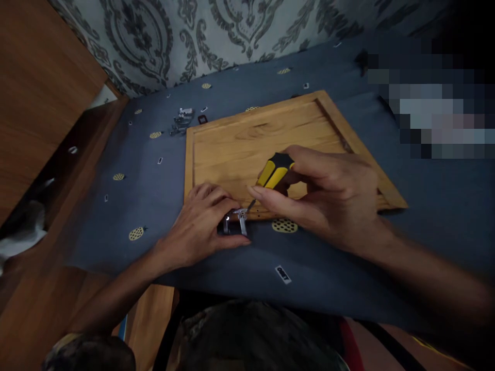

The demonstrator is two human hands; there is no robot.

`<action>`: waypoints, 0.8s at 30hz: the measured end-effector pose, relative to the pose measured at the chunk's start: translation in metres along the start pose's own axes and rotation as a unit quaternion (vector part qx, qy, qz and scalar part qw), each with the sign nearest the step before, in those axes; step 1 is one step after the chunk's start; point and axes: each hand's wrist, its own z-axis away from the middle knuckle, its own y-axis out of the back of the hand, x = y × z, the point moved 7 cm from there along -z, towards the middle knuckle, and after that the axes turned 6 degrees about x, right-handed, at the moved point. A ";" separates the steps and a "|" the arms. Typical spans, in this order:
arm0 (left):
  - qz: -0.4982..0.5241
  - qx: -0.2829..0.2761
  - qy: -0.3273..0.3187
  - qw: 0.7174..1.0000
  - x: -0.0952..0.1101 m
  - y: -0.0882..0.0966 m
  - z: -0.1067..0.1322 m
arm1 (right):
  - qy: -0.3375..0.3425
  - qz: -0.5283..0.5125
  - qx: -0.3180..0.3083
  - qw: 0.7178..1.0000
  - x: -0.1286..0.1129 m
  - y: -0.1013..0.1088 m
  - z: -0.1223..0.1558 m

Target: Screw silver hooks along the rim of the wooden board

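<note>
A framed wooden panel (240, 149), like a cabinet door, lies flat on the blue patterned cloth. At its near edge sits a shiny metal hinge (243, 221), partly overhanging the edge. My left hand (203, 219) grips the hinge from the left, thumb below and fingers resting on the panel. In my right hand (332, 193) is a screwdriver (275, 170) with a yellow and black handle. It is tilted, its tip down at the right side of the hinge; whether it sits in a screw I cannot tell. Small dark holes show in the wood beside it.
Several metal hinges (182, 121) lie in a pile beyond the panel's far left corner, next to a small dark red frame-shaped piece (202, 119). Brown wooden furniture (50, 77) stands at the left. A patterned wall covering (247, 26) borders the cloth at the back.
</note>
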 end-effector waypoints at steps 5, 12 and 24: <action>0.009 0.015 0.000 1.000 0.001 0.000 0.002 | -0.003 0.018 -0.001 1.000 -0.001 0.003 0.002; 0.030 0.016 -0.006 0.999 0.000 0.000 -0.002 | -0.023 0.033 -0.003 0.999 -0.001 0.003 0.004; 0.027 0.021 -0.013 0.999 0.000 -0.002 -0.006 | -0.035 0.016 0.074 0.997 -0.002 0.013 0.003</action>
